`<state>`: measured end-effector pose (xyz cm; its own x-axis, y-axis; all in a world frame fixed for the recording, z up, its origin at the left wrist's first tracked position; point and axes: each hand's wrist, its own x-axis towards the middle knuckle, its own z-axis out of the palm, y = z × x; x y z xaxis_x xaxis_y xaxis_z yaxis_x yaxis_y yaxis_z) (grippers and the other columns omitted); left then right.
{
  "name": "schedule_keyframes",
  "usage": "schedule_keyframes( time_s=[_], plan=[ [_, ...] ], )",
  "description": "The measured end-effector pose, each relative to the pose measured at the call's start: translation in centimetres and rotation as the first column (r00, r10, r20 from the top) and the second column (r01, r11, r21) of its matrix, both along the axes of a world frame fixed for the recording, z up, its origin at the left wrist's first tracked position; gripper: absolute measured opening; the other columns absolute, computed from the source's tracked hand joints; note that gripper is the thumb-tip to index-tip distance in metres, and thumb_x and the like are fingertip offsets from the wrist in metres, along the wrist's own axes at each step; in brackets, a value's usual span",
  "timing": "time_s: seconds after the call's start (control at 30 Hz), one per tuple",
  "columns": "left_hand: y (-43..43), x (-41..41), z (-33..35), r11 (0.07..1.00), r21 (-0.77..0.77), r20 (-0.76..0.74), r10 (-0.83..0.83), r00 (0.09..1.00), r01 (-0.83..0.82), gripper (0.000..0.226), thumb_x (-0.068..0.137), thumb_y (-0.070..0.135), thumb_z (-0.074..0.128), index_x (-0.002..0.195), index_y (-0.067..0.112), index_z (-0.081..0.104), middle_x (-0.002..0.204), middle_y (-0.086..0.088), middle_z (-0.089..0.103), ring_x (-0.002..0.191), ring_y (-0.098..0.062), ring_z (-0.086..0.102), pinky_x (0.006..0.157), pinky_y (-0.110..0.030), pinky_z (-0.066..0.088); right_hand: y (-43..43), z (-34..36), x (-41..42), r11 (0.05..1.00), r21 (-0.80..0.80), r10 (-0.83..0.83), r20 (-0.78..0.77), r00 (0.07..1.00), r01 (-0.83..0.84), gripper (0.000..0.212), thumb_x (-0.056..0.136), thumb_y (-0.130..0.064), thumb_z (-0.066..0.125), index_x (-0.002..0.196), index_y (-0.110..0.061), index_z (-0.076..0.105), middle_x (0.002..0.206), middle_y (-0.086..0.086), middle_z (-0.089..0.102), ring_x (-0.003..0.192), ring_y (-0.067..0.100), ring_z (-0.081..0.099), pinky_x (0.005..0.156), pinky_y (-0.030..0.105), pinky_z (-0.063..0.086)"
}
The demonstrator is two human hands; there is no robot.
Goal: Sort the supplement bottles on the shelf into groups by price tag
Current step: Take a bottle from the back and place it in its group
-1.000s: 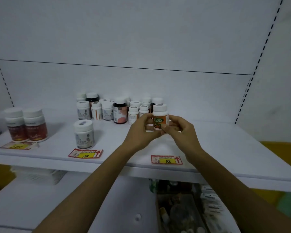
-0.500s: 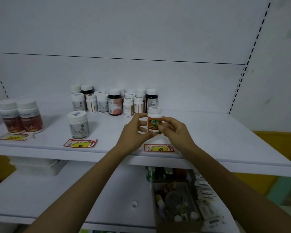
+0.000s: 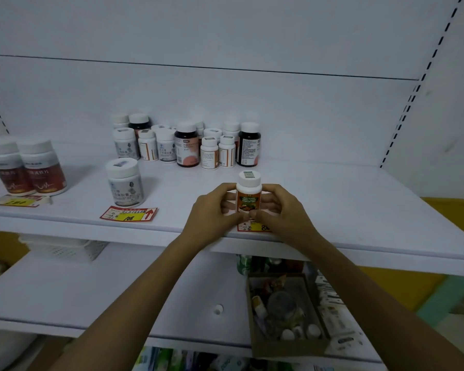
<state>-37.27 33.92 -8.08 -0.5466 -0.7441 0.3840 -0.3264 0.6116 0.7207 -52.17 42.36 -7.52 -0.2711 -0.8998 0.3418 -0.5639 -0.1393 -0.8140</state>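
White shop shelf, centre of frame: two hands close round a small orange-label bottle just behind a red-and-yellow price tag at the front edge.

The left hand and right hand each curl fingers and thumb round the bottle's sides and hold it upright; the thumbs hide whether its base touches the shelf. Unsorted bottles crowd the back, centre-left. One white bottle stands behind the 108 tag, and two red-label bottles stand at far left. The step would go best if the bottle were set straight down just behind its tag, label forward, and let go only once it stands steady.
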Motion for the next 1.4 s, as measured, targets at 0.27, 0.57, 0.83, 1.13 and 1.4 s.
schedule_keyframes(
  time_s=[0.27,0.57,0.83,1.13,1.4],
  plan=[
    [-0.3,0.3,0.0,0.999,0.026,-0.031,-0.018,0.999,0.019,0.057,0.075,0.027,0.075,0.127,0.025,0.050,0.114,0.006,0.063,0.094,-0.005,0.060,0.078,-0.011,0.048,-0.4,-0.3,0.0,0.999,-0.017,-0.037,-0.031,0.999,0.037,0.052,0.083,-0.015,0.070,0.130,-0.011,0.048,0.121,0.008,0.063,0.105,0.019,0.062,0.087,0.027,0.053],
    [-0.3,0.3,-0.3,1.000,0.016,-0.036,-0.015,0.999,0.015,0.050,0.078,0.023,0.072,0.124,0.024,0.052,0.109,0.007,0.064,0.089,-0.004,0.062,0.076,-0.010,0.048,-0.5,-0.6,-0.3,1.000,-0.014,-0.022,-0.038,0.999,0.021,0.050,0.084,-0.014,0.068,0.131,-0.009,0.048,0.125,0.008,0.061,0.110,0.019,0.061,0.091,0.028,0.051],
    [-0.1,0.2,-0.3,1.000,-0.030,-0.011,-0.002,1.000,0.002,0.049,0.080,0.027,0.070,0.124,0.024,0.050,0.112,0.005,0.064,0.088,-0.006,0.062,0.080,-0.019,0.051,-0.4,-0.5,0.1,0.999,0.018,-0.041,-0.074,0.996,0.042,0.049,0.088,-0.016,0.064,0.133,-0.011,0.045,0.129,0.008,0.059,0.114,0.019,0.058,0.095,0.029,0.048],
    [0.3,0.8,0.3,0.997,0.038,0.048,-0.075,0.996,0.073,0.071,0.067,0.033,0.080,0.129,0.027,0.046,0.114,0.010,0.062,0.095,-0.007,0.060,0.082,-0.020,0.050,0.3,0.3,0.7,0.996,0.059,-0.062,-0.046,0.997,0.065,0.049,0.086,-0.019,0.066,0.130,-0.016,0.046,0.128,0.004,0.059,0.109,0.014,0.056,0.091,0.026,0.045],
    [0.1,0.6,0.3,0.994,0.061,0.051,-0.090,0.995,0.086,0.070,0.069,0.026,0.080,0.130,0.025,0.045,0.120,0.003,0.062,0.099,-0.011,0.061,0.088,-0.031,0.052,0.3,0.4,0.9,0.993,0.092,-0.069,-0.005,0.998,0.069,0.047,0.088,-0.019,0.064,0.130,-0.017,0.044,0.129,0.004,0.058,0.105,0.011,0.054,0.089,0.024,0.045]
  ],
)
